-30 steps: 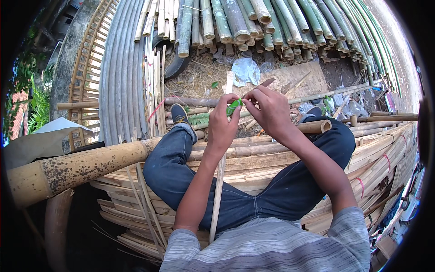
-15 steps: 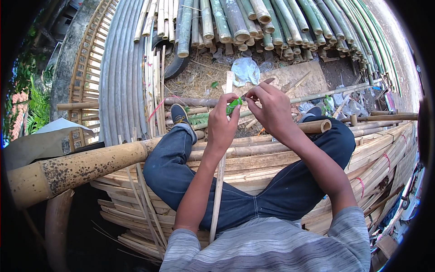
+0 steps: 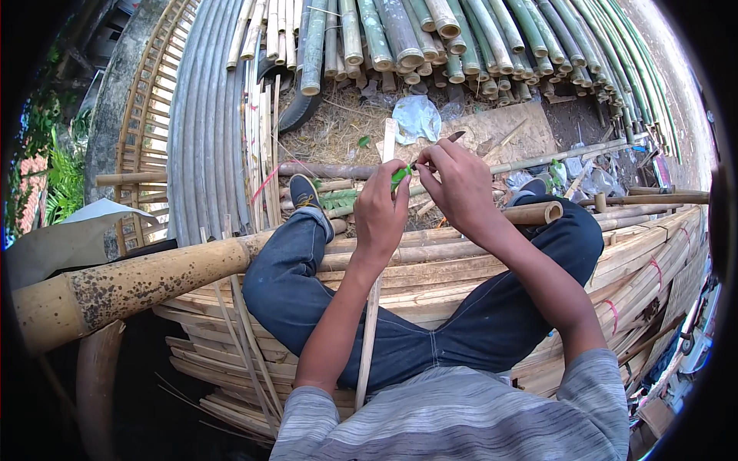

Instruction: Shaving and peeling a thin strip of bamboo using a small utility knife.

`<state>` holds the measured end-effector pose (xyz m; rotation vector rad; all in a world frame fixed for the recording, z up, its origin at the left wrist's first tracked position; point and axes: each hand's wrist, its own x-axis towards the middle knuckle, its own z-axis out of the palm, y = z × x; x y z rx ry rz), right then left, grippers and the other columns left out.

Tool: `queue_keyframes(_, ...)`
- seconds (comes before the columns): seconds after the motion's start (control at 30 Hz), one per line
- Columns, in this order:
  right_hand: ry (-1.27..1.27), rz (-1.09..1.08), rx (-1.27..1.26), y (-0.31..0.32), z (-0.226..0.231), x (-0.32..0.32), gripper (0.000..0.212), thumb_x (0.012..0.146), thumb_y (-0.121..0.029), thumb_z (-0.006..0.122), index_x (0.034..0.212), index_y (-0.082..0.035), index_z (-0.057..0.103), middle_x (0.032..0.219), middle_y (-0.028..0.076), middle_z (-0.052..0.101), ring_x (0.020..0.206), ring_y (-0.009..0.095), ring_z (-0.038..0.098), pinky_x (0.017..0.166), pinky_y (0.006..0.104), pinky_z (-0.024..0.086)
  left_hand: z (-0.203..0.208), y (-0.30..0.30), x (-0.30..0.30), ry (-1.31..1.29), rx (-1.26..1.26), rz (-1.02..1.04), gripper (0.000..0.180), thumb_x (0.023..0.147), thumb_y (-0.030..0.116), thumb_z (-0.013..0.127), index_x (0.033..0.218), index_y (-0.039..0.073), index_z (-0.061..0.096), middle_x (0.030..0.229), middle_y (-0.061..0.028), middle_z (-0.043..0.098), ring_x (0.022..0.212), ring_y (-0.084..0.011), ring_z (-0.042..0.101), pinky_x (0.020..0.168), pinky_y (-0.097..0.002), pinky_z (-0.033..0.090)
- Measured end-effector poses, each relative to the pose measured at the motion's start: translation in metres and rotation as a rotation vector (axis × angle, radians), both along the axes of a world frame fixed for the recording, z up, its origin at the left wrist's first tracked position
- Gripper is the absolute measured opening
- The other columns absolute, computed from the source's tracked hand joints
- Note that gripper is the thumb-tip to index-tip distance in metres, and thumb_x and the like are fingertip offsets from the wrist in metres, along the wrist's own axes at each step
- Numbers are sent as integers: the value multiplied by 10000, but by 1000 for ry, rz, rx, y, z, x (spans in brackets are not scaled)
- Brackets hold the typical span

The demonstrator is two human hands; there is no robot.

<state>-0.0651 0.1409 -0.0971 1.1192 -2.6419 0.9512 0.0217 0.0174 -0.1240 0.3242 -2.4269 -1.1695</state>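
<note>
My left hand [image 3: 380,207] is pinched on a small piece of green leaf [image 3: 400,177], rolled or folded, mostly hidden by the fingers. Close beside it, my right hand [image 3: 461,184] is closed around a slim dark knife [image 3: 457,136]. One pointed end sticks out beyond the right knuckles, and the other dark end comes near the leaf between both hands. A pale split bamboo strip [image 3: 370,330] rises from my lap, passes behind my left wrist and shows again above the left fingers.
Cut bamboo poles [image 3: 400,46] are stacked ahead. A thick spotted bamboo pole [image 3: 146,284] lies at the left, and split bamboo slats [image 3: 415,284] lie under my legs. Corrugated sheets [image 3: 204,138], a bamboo ladder [image 3: 138,100] and a pale plastic bag [image 3: 416,119] are farther off.
My left hand has shifted slightly right and its fingers cover more of the green leaf. The right hand and the knife have barely moved.
</note>
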Motion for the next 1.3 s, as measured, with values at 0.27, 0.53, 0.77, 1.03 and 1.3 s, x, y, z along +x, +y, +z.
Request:
queue_keyframes(0.27,56,17,-7,-1,0,4,101,790,-138,659,806,-62,594,754,65,556,705,239,598,603,369,459,-2,2,2,25,-77,1,215,870,57,615,1076,45,552,921,-157,640,794,-339,636,662,-427,486)
queue_keyframes(0.53,79,-2,-132,-2,-3,1,107,769,-111,686,821,-64,604,764,65,574,707,241,595,612,364,451,2,7,-2,-9,111,26,216,894,50,591,1099,26,525,942,-182,628,837,-351,633,720,-416,480)
queue_keyframes(0.77,76,-15,-105,-5,-6,3,126,766,-128,691,814,-66,593,761,61,568,708,239,594,614,368,447,1,11,0,-7,122,41,215,907,54,576,1110,20,514,968,-189,620,871,-348,630,745,-416,478)
queue_keyframes(1.03,145,14,-22,-2,-4,-4,138,757,-130,687,820,-62,584,767,49,564,707,219,580,621,349,406,-9,11,-5,-57,397,80,209,917,69,584,1104,-5,528,975,-172,631,876,-262,639,768,-360,492)
queue_keyframes(1.3,309,80,-144,4,19,2,210,730,-205,678,836,-53,580,743,32,504,691,188,538,608,345,359,-10,18,3,246,602,16,229,939,76,592,1129,-9,496,1048,-117,584,948,-168,596,823,-291,483)
